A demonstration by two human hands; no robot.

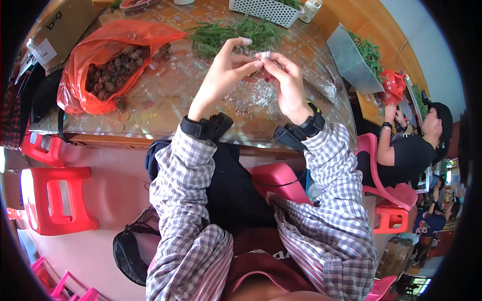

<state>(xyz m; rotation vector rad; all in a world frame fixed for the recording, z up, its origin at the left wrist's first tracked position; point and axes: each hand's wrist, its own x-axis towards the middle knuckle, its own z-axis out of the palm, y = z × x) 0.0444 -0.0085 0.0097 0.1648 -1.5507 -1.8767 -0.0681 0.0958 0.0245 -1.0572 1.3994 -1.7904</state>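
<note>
My left hand [226, 75] and my right hand [288, 83] meet over the table, fingertips almost touching. The right thumb and fingers are pinched together; what sits between them is too small to make out. My left thumb points in to the same spot, its index finger bent and raised, and its other fingers are curled. White wraps cover some fingertips. Just beyond the hands lies a pile of green artificial pine sprigs [211, 39]. White flakes [262, 95] are scattered on the tabletop below them. To the left, a red plastic bag [153, 32] lies open around brown pine cones [113, 72].
A white perforated basket [266, 12] and a small bottle [310, 10] stand at the far edge. A grey bin [354, 57] of greenery is at right, near a seated co-worker [401, 150]. A cardboard box [63, 27] is far left; a red stool [57, 200] stands below.
</note>
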